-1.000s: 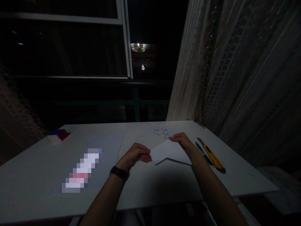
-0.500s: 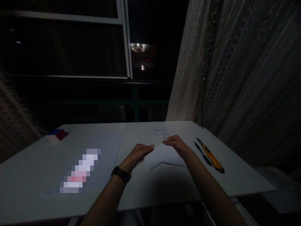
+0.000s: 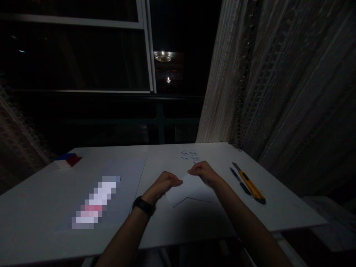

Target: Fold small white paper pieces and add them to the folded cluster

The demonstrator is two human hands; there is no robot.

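Nearest, smooth white paper with a notched lower edge is spreading toward the wearer from the left hand and right hand, which are narrowly pinching its upper edge. A slim yellow cutter and dark pen are lying rightward on the flat table; behind, a ribbed curtain is hanging in folds.

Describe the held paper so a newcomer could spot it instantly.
Find the white table below the dark window. Near its middle, the left hand and right hand hold a white piece of paper. Being held, with a kinked lower edge, sets it apart from the larger sheet lying flat at left.
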